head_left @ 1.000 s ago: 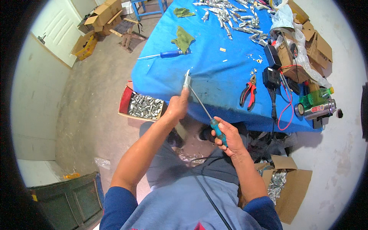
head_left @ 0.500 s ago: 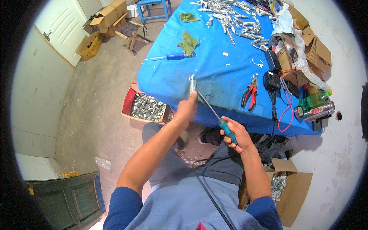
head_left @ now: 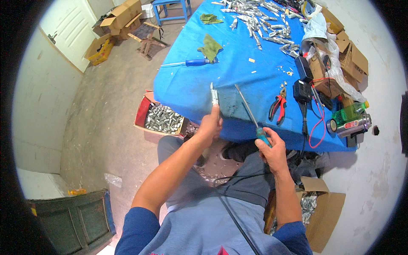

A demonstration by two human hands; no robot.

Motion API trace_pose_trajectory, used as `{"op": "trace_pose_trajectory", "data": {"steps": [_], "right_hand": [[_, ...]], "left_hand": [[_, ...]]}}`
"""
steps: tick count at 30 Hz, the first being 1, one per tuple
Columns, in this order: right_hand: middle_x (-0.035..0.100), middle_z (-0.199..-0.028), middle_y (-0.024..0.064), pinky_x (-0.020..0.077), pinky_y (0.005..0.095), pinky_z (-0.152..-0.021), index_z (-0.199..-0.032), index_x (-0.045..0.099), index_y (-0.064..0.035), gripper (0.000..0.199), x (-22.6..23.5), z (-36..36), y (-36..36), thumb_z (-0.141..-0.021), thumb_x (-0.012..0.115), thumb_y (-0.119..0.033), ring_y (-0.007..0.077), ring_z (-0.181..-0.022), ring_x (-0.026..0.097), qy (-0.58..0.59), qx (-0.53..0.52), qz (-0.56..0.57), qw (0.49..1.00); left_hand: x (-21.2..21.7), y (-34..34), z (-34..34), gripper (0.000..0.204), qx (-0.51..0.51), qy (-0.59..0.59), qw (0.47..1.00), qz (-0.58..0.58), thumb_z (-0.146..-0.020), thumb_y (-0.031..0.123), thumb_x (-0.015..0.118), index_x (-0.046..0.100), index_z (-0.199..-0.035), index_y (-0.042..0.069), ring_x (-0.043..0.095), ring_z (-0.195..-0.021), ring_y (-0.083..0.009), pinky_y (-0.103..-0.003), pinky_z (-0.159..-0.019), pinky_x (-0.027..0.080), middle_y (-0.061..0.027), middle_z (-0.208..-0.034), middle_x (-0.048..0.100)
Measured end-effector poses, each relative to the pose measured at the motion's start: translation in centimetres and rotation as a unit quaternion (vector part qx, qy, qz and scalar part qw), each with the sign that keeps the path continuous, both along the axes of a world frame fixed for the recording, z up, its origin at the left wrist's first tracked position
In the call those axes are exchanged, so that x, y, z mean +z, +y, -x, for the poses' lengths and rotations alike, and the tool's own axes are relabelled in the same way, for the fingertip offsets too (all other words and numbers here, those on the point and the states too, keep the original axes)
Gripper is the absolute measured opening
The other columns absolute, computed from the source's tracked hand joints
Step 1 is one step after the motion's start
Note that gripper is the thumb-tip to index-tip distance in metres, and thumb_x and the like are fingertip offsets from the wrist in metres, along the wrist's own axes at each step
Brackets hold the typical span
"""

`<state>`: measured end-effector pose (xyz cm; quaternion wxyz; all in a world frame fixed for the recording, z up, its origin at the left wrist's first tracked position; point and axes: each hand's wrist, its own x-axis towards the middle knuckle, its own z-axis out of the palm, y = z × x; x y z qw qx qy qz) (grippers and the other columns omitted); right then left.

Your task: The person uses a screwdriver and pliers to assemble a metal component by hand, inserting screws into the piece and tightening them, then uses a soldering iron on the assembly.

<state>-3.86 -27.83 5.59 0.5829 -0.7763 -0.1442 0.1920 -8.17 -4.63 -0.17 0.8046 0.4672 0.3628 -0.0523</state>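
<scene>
My left hand (head_left: 210, 124) is closed on the lower end of a slim silver-white metal piece (head_left: 214, 94), which points up over the near edge of the blue-covered table (head_left: 178, 85). In my right hand (head_left: 273, 148) is a long screwdriver (head_left: 262, 135) with a teal handle. Its shaft slants up to the left, and the tip is apart from the metal piece, to its right. Red-handled pliers (head_left: 278, 106) lie on the cloth beyond my right hand. Many similar silvery pieces (head_left: 250, 21) are heaped at the far end.
A red-lined box (head_left: 140, 119) of small grey cylinders stands left of my knees. On the table lie a blue-handled screwdriver (head_left: 196, 62), green rags (head_left: 210, 47), black adapters (head_left: 302, 90) with cables and a metal flask (head_left: 356, 125). An open carton (head_left: 329, 216) sits at lower right.
My right hand has drawn the screwdriver back to the right, so its tip has come away from the metal piece. My left hand still holds that piece in nearly the same place.
</scene>
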Motion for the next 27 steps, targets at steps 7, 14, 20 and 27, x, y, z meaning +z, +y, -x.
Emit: {"op": "trace_pose_trajectory", "data": {"steps": [7,14,20,27], "right_hand": [[0.063,-0.079,0.005,0.0463,0.0241,-0.057,-0.101,0.061,0.0012,0.024,-2.0,-1.9,6.5,-0.088,0.065,-0.019,0.0098,-0.063,0.059,0.066,0.015,-0.055,0.996],[0.064,-0.079,0.0072,0.0469,0.0284,-0.056,-0.093,0.061,0.0015,0.028,-3.6,-4.6,10.9,-0.087,0.064,-0.026,0.0158,-0.065,0.06,0.219,0.103,-0.159,0.957],[0.061,-0.077,0.0079,0.0458,0.0307,-0.049,-0.09,0.06,0.002,0.026,-3.2,-5.5,11.4,-0.087,0.063,-0.024,0.0183,-0.062,0.059,0.284,0.137,-0.112,0.942],[0.064,-0.08,0.0083,0.0488,0.0298,-0.05,-0.094,0.062,0.0008,0.024,-2.1,-5.5,12.1,-0.085,0.064,-0.022,0.017,-0.067,0.061,0.267,0.136,-0.126,0.946]], "left_hand": [[-0.3,-0.8,-0.5,0.064,-0.021,0.0,1.0,0.019,-0.094,0.069,0.036,0.046,-0.068,0.012,0.027,-0.043,-0.0129,-0.03,-0.042,0.022,0.0002,-0.056,0.038],[0.4,-1.0,0.1,0.066,-0.07,-0.016,0.997,-0.039,-0.096,0.068,0.031,0.05,-0.069,0.011,0.03,-0.046,-0.0129,-0.029,-0.044,0.023,0.0008,-0.056,0.038],[1.9,-1.7,0.5,0.067,-0.116,-0.047,0.989,-0.079,-0.097,0.067,0.03,0.051,-0.071,0.009,0.032,-0.047,-0.0123,-0.029,-0.044,0.023,0.0017,-0.055,0.038],[2.1,-0.6,1.1,0.058,-0.121,-0.073,0.99,0.006,-0.096,0.061,0.044,0.049,-0.068,0.011,0.036,-0.047,-0.0118,-0.028,-0.044,0.024,0.0012,-0.057,0.04]]}}
